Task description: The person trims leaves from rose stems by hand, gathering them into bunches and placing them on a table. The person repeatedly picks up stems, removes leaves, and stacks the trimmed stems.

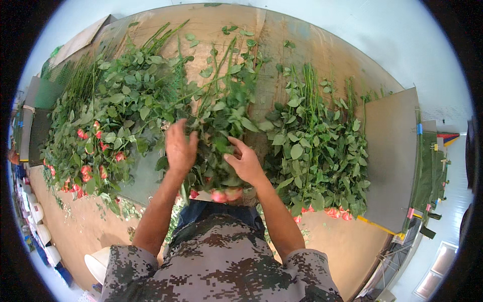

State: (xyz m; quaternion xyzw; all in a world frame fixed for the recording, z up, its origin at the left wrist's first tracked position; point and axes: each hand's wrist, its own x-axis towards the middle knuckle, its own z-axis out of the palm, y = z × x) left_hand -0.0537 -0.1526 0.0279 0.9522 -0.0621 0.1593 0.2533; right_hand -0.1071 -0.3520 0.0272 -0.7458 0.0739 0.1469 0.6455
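Before me a middle bunch of cut roses (215, 151) lies on the worktable, its pink-red blooms (226, 194) towards my waist and its stems pointing away. My left hand (180, 147) is at the left side of this bunch, thumb apart from the fingers, slightly blurred, with nothing seen in its grasp. On the right side, my right hand (245, 160) is curved beside the leaves with a gap between thumb and fingers. Whether its fingertips touch the foliage is hard to tell. Some leaves between the hands are blurred.
A large heap of roses (120, 98) covers the table's left side. Another leafy pile (317, 147) lies to the right, against a grey side panel (392, 158). Loose leaves (228, 30) dot the brown tabletop (286, 26). White buckets (43, 234) line the far left floor.
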